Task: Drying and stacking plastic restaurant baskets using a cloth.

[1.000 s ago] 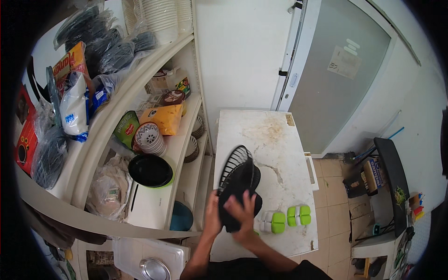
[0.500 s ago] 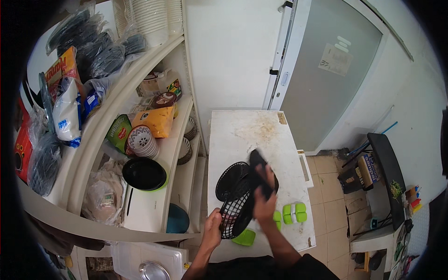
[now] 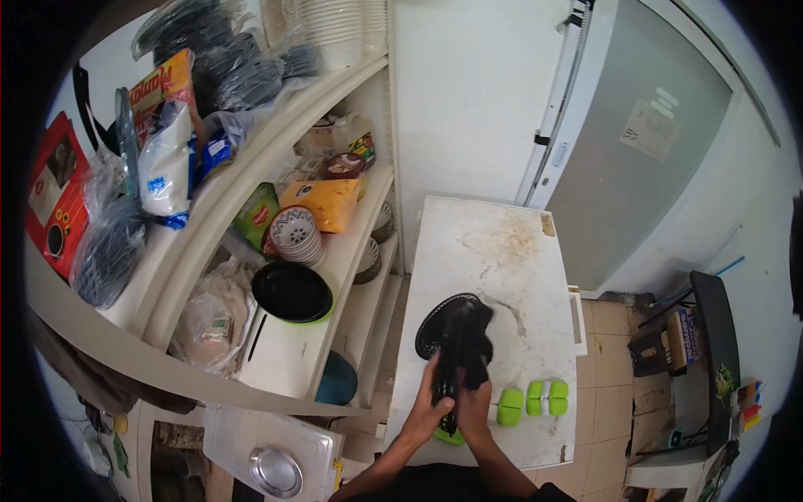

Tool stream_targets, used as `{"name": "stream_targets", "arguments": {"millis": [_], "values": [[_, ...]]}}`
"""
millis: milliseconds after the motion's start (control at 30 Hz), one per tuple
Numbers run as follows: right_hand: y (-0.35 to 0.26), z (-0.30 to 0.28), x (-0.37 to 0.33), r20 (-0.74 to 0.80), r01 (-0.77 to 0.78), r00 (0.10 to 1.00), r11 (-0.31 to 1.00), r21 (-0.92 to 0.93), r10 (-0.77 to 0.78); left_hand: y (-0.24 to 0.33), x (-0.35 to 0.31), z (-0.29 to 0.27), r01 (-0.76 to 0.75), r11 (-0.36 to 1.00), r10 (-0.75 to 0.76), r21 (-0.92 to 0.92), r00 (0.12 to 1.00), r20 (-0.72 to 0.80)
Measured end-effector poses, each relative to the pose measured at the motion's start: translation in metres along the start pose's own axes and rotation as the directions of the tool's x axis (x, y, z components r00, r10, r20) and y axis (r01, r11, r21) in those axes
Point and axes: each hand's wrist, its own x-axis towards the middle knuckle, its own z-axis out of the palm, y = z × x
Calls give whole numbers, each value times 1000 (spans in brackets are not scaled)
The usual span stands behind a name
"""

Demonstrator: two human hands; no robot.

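Observation:
My left hand [image 3: 428, 412] grips a black plastic lattice basket [image 3: 447, 386] by its edge. The basket is tipped up, so it shows nearly edge-on. A black cloth [image 3: 477, 335] is bunched in my right hand [image 3: 475, 412] against the basket's right side; my right fingers are partly hidden behind the cloth. On the white table [image 3: 493, 251], just beyond my hands, lies another black lattice basket [image 3: 429, 328], partly covered by the held one. Lime-green pieces [image 3: 509, 407] with rounded corners sit to the right of my hands, and another green piece [image 3: 452, 437] shows beneath them.
Shelving [image 3: 293, 368] on the left carries a stack of patterned bowls [image 3: 297, 237], black oval trays [image 3: 292, 292] and bagged goods. A clear plastic box [image 3: 251, 439] with a round metal lid stands lower left. A black side table [image 3: 711, 351] is on the right.
The held basket has turned from showing its open lattice to nearly edge-on. My right hand has come down and in with the cloth, closer to my left hand. The whole view has swung left.

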Motion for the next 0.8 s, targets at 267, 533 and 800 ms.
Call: {"name": "stream_targets", "arguments": {"millis": [267,533,800], "values": [[-40,8,30,132,238,967,958,-159,-219,22,1,-9,-133,985,132,-111,991,-22],[-23,7,25,794,510,607,786,-349,-41,0,17,-52,-213,948,179,-239,972,-156],[-16,40,32,591,445,785,833,-328,-186,11,16,-43,-314,942,248,-115,886,-391]]}}
